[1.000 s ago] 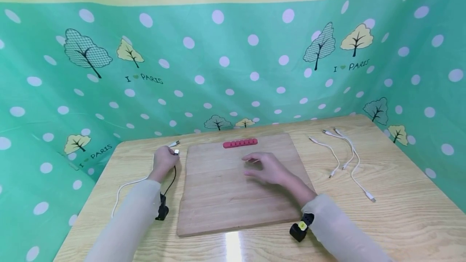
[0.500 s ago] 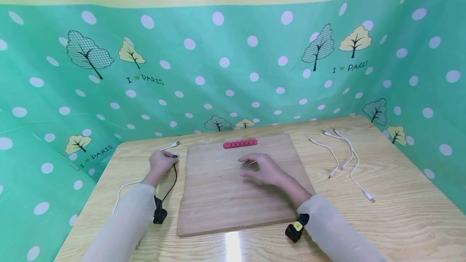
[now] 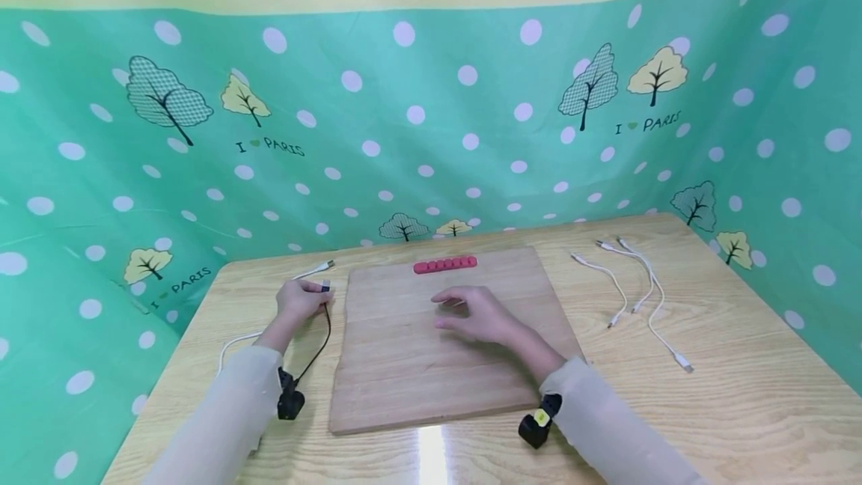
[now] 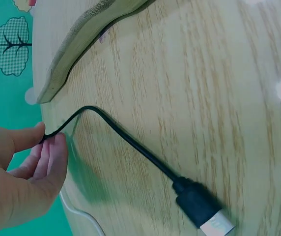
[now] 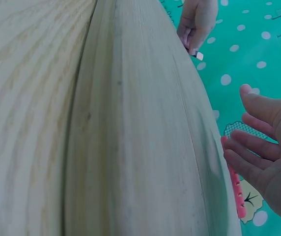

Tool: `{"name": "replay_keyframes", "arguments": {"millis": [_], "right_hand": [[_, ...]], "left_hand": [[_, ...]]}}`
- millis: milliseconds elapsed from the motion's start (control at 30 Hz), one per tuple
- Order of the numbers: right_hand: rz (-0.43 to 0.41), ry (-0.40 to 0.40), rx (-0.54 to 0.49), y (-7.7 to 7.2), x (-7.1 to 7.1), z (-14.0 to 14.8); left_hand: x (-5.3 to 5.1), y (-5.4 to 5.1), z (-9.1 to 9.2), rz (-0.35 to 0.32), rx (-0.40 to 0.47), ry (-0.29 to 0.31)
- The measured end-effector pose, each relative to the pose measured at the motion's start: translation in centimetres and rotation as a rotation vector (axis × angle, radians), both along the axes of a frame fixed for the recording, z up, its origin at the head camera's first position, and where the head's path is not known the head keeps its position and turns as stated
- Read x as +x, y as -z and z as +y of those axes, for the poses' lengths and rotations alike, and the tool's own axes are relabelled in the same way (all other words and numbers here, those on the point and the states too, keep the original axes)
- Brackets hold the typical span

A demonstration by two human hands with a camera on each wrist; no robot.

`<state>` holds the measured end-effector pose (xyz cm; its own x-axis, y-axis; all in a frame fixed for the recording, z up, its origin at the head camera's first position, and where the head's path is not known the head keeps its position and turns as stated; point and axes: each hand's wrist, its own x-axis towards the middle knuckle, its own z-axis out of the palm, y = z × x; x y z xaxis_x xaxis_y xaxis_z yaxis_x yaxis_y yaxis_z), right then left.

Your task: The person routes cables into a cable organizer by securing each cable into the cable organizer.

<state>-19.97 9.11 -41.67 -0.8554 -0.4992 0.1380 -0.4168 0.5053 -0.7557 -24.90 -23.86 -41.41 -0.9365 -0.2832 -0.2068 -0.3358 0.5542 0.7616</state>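
Observation:
My left hand [image 3: 299,302] pinches a short black USB cable [image 4: 130,140] between thumb and fingertips, left of the wooden board [image 3: 431,365]. One metal-tipped plug [image 3: 326,286] sticks up past the fingers in the head view. The cable's other end, a large black USB plug [image 4: 199,204], hangs toward the wrist in the left wrist view. Over the board hovers my right hand [image 3: 474,314], fingers apart and loosely bent, holding nothing. A red cable-holder strip [image 3: 444,265] with several slots lies at the board's far edge, beyond the right hand.
A white cable [image 3: 232,343] runs beside and behind the left hand, its USB plug [image 3: 323,266] near the table's back edge. Right of the board lie 3 more white cables [image 3: 613,275]. A patterned green curtain [image 3: 431,118] stands behind the table.
My left hand has shifted slightly left and turned a little with the black cable in it. The right hand has drifted left over the board, still holding nothing.

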Motion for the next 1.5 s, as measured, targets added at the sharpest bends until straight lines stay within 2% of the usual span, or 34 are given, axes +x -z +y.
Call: {"name": "replay_keyframes", "arguments": {"millis": [167,500,633,767,933,1167,1500], "right_hand": [[-0.010,-0.019,-0.019,-0.1,0.0,-0.5],[-0.009,-0.040,-0.025,0.1,-0.1,-1.6],[-0.018,-0.039,-0.028,0.0,-0.1,-1.9],[-0.024,-0.047,-0.041,0.0,-0.1,-2.3],[-0.040,-0.065,-0.058,0.0,-0.1,-2.9],[-0.056,-0.091,-0.083,0.0,0.0,-3.8],[-0.121,-0.108,-0.121,0.1,0.3,-5.1]], "left_hand": [[0.1,-0.2,-0.2,0.003,0.012,0.009],[0.2,-0.3,-0.5,0.029,0.098,0.011],[0.2,-0.6,-0.6,0.040,0.131,0.010],[0.5,-1.1,-0.5,0.041,0.171,0.011],[0.9,-1.8,-0.3,0.023,0.161,0.024],[1.4,-2.9,0.9,0.009,0.143,0.053],[1.7,-4.7,2.6,0.020,0.174,0.078]]}}
